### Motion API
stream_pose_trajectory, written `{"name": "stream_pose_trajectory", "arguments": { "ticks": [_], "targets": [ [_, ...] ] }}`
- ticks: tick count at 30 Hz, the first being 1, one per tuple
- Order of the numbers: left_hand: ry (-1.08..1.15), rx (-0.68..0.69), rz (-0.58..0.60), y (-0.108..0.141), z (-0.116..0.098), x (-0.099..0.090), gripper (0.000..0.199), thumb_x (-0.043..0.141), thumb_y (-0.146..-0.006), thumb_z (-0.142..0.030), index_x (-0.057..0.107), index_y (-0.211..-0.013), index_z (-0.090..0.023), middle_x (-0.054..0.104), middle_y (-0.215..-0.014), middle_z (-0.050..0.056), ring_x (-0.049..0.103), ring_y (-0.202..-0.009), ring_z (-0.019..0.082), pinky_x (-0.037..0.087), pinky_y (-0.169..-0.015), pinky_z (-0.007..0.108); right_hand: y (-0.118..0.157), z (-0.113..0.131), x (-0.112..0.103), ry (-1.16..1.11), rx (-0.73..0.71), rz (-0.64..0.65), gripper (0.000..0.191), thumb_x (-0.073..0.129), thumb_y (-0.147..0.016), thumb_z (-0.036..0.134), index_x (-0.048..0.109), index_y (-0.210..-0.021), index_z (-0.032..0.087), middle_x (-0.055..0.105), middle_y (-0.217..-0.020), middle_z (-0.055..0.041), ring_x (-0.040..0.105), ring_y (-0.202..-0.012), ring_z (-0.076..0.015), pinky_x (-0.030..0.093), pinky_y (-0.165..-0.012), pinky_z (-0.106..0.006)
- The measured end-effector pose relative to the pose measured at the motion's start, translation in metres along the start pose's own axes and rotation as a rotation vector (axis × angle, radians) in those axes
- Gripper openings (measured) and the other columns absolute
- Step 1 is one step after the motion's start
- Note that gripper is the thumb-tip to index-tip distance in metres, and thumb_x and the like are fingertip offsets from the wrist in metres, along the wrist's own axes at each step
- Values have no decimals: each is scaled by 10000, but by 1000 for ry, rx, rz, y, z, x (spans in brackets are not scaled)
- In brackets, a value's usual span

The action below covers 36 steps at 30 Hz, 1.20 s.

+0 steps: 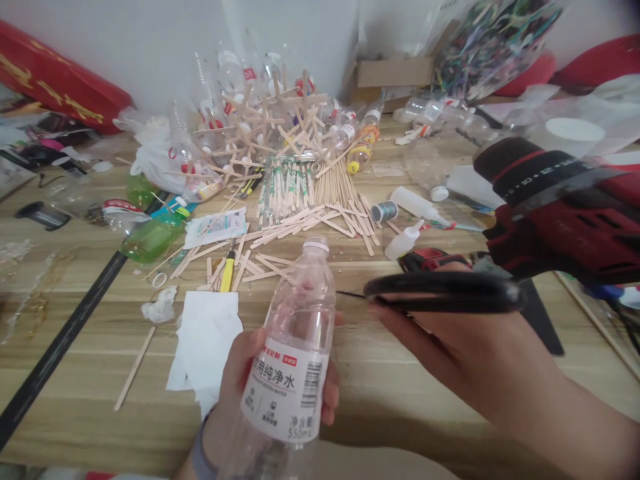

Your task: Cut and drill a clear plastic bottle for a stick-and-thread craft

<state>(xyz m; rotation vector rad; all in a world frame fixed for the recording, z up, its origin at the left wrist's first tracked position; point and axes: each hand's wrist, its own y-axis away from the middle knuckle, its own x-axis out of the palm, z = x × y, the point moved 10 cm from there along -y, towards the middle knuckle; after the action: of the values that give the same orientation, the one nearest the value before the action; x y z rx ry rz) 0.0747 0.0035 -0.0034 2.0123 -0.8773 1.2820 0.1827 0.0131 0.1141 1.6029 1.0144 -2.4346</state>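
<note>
My left hand (pixel 240 373) is wrapped around a clear plastic water bottle (pixel 300 307) with a white label, tilted with its neck up and away from me. The fingers show on both sides of the label. To the right, my right hand (pixel 465 347) is closed on a black-handled tool (pixel 445 293). A thin dark shaft sticks out of this tool to the left and ends beside the bottle's shoulder; I cannot tell whether it touches. The tool's exact kind is unclear. A red and black power drill (pixel 560 207) looms just beyond my right hand.
Loose wooden sticks (pixel 285 227) and bundled skewers (pixel 335 183) lie ahead. Stick crosses and bottles are piled behind them. A yellow cutter (pixel 228 270), torn white paper (pixel 205 340) and a green bottle (pixel 155 237) are on the left; glue bottles (pixel 404 240) stand nearer the right.
</note>
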Motion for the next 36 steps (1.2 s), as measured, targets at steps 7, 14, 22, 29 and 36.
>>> {"name": "stream_pose_trajectory", "arguments": {
  "ticks": [7,14,22,29,36],
  "targets": [
    [-95,120,-85,4,-12,-2,545,598,-796,-520,674,-1193,-155,766,-852,103,698,-746,184,549,-692,256,3,-5,12,-108,138,110,434,433,-998,257,331,-577,219,361,-489,74,326,-425,-83,273,-461,-243],
    [-204,168,-186,8,-18,-5,554,701,-772,-463,610,-1296,-307,783,-950,78,715,-744,175,547,-663,248,7,-4,19,-215,164,136,387,460,-970,256,310,-615,218,363,-519,86,323,-444,-83,265,-454,-228],
    [-358,244,-292,18,-26,-16,707,730,-772,-377,444,-1417,-342,763,-945,38,726,-839,223,573,-700,290,9,-7,24,-229,121,206,372,472,-978,293,374,-627,219,465,-538,69,418,-455,-97,303,-493,-252],
    [-475,338,-362,21,-38,-17,889,841,-650,-397,423,-1433,-344,728,-1067,34,697,-807,206,565,-690,280,7,-4,20,-194,126,287,349,500,-969,232,401,-634,214,465,-566,61,395,-501,-106,313,-548,-277],
    [-582,415,-399,25,-45,-20,874,879,-600,-424,489,-1382,-396,646,-1286,17,661,-1004,248,543,-834,330,7,-6,24,-196,138,342,316,494,-979,261,506,-670,195,537,-595,38,463,-544,-117,365,-594,-280]
  ]
}}
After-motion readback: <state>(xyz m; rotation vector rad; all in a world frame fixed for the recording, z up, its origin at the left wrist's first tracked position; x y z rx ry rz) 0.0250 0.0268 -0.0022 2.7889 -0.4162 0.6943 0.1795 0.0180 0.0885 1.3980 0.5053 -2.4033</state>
